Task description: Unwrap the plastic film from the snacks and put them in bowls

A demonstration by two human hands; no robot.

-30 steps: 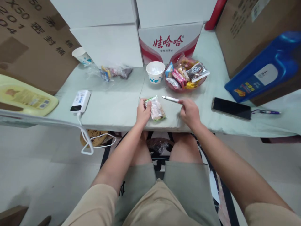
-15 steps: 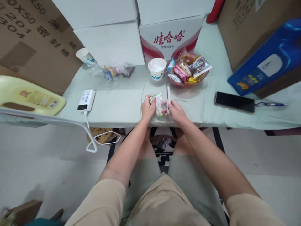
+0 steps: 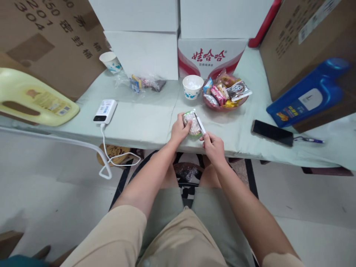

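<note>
My left hand (image 3: 180,129) is closed on the left side of a small clear plastic packet (image 3: 194,125) with green edges, its thumb lying across the front. What the packet contains is too blurred to name. My right hand (image 3: 213,145) pinches the lower end of a slim white stick-like tool (image 3: 200,125). That tool slants up and left along the packet's right edge, and a dark line runs beside it; its exact kind is unclear. Just beyond the hands stand a paper cup (image 3: 193,89) with a blue pattern and a reddish bowl (image 3: 222,108) heaped with wrapped snacks.
Left on the table lie a white power bank (image 3: 105,111) with a cable, a yellow jug (image 3: 36,100) and plastic wrappers (image 3: 147,83). A second cup (image 3: 111,61) leans behind. To the right are a phone (image 3: 272,132) and a blue bottle (image 3: 308,94). Boxes (image 3: 141,53) line the back.
The white tool has tilted from near upright to slanting left at its top. My right hand has dropped lower, away from the packet's face. The view has shifted slightly.
</note>
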